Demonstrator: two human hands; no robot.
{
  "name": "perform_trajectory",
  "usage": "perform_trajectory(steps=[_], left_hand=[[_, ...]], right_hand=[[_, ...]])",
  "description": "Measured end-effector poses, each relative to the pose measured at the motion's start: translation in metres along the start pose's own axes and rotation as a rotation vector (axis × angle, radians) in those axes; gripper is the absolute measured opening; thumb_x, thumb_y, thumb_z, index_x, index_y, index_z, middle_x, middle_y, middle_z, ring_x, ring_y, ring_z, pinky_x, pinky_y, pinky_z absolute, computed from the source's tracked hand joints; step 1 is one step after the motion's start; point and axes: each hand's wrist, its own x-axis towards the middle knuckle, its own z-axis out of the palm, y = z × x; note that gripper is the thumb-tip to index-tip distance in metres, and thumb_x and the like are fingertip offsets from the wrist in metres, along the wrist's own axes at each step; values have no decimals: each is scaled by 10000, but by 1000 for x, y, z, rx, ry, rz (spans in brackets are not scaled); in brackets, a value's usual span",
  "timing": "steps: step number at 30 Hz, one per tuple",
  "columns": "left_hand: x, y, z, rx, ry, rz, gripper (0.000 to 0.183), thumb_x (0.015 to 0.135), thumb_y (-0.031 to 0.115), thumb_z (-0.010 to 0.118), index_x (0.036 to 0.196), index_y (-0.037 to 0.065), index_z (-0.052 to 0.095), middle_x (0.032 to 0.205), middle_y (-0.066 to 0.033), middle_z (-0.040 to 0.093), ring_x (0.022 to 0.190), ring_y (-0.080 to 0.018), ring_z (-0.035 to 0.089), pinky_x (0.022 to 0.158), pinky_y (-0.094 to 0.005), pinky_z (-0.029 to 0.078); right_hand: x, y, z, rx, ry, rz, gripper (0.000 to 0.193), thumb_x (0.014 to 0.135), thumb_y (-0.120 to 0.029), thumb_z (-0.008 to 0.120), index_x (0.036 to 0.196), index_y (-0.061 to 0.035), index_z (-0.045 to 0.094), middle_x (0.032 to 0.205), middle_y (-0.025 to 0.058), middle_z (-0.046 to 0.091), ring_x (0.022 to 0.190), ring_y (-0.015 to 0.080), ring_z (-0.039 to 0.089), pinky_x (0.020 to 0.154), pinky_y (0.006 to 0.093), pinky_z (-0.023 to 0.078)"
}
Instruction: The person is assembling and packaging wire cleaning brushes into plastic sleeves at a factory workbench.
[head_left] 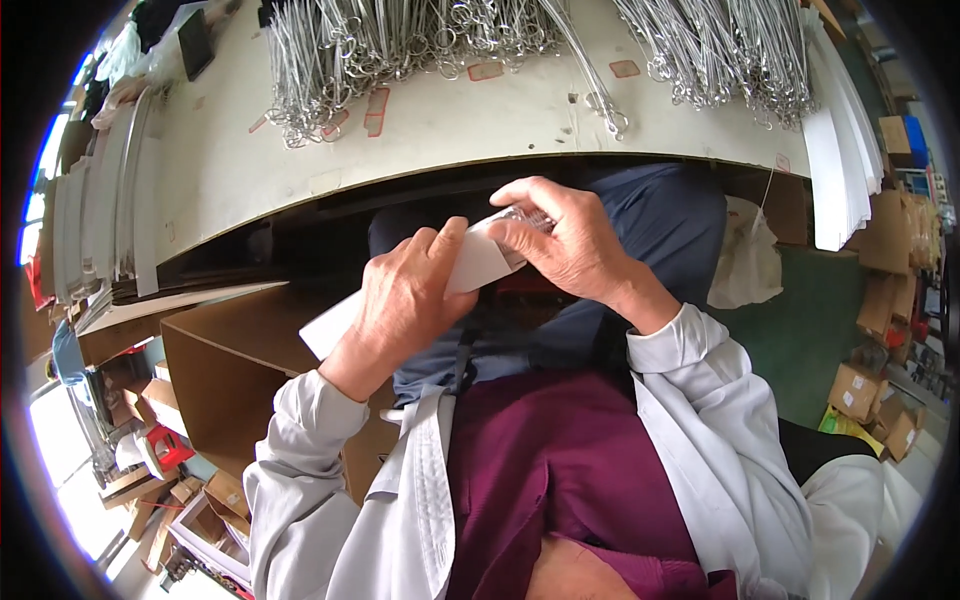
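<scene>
My left hand [405,295] is wrapped round a long, narrow white paper box [482,262], held slanted over my lap. One end of the box sticks out below my left wrist; the other points up toward my right hand [590,245]. At that upper end, the fingers and thumb of my right hand close on a shiny, see-through bundle [524,216] partly inside the box. It looks like plastic wrapping round thin metal pieces, but I cannot make out its exact kind.
Ahead is a pale worktable [420,120] with piles of thin metal rods with ringed ends [400,40]. White flat cartons [838,150] stand at its right end, and more at its left. An open cardboard box [230,350] sits by my left arm. A whitish bag [748,255] hangs at the right.
</scene>
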Motion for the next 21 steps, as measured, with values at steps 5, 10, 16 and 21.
perform_trajectory(steps=[5,10,16,21], left_hand=[[1,1,14,-32,114,-63,650,721,200,851,1287,36,580,900,-138,689,785,-339,716,666,-420,591],[-1,12,24,-51,96,-143,649,726,223,859,1281,30,584,919,-156,698,816,-344,720,685,-422,593],[-2,17,33,-121,118,-249,659,725,246,869,1275,14,590,985,-192,715,868,-374,724,722,-447,597],[-5,21,33,-135,131,-299,665,727,254,871,1276,1,591,996,-207,719,893,-383,729,747,-448,602]], right_hand=[[-15,-2,-7,-103,64,93,232,948,-138,739,1110,21,691,982,178,740,811,271,743,707,353,578],[-23,13,10,-97,196,-75,238,936,-79,728,1149,24,700,1049,202,736,926,326,742,799,359,591],[-32,13,16,-237,52,-133,335,1005,-151,665,1290,23,655,1294,229,670,1202,337,665,1006,393,533],[-37,7,11,-36,86,124,375,1007,-163,662,1320,39,621,1354,236,635,1218,388,645,1028,409,520]])
